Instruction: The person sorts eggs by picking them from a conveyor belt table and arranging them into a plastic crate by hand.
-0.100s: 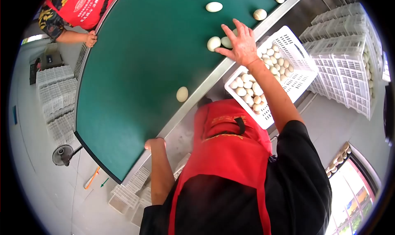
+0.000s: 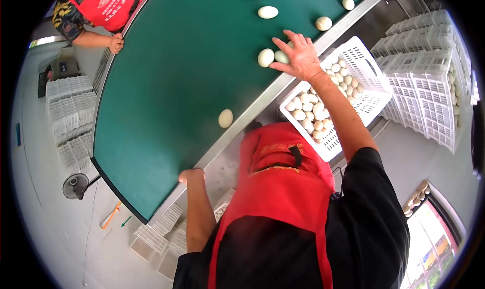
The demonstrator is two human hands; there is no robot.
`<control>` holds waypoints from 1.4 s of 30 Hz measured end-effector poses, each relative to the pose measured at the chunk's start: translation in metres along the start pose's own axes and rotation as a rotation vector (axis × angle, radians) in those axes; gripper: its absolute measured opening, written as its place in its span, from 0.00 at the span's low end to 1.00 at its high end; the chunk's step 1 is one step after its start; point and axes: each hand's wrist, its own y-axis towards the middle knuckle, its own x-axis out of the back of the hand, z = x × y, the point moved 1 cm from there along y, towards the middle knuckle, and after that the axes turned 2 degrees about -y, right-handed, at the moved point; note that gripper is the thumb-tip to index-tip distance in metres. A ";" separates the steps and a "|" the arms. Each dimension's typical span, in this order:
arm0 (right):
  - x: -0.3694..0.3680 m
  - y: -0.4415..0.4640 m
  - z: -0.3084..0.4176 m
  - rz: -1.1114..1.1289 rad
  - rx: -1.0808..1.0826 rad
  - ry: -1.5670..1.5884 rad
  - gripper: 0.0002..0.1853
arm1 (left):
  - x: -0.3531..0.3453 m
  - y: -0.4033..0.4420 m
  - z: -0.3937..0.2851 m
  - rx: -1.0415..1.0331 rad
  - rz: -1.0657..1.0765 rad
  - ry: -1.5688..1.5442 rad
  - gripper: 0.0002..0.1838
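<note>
Upper centre: I'm watching pale oval hard-shelled eggs [image 2: 281, 57] sitting by bare right hand [image 2: 302, 62], fingers spread | judging them light, smooth, brittle; favouring soft mid-girth hold | bare left hand [image 2: 192, 175], lower centre-left: can't tell finger closure

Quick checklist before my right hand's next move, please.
1. Right hand at pale oval eggs: ok, fingers spread over and beside them.
2. Secure grip: cannot tell, the hand hides part.
3. Left hand on silver metal rim: ok.
4. White perforated plastic basket beside the rim: ok.
5. Co-worker's hand clear: ok, at the green work surface's far edge.
6. Eggs all together: not ok, several lie apart, including a lone egg between the hands.
</note>
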 end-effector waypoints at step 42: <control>-0.011 -0.281 -0.057 1.291 -0.827 -0.053 0.32 | -0.034 0.070 -0.007 0.048 -0.169 -0.019 0.17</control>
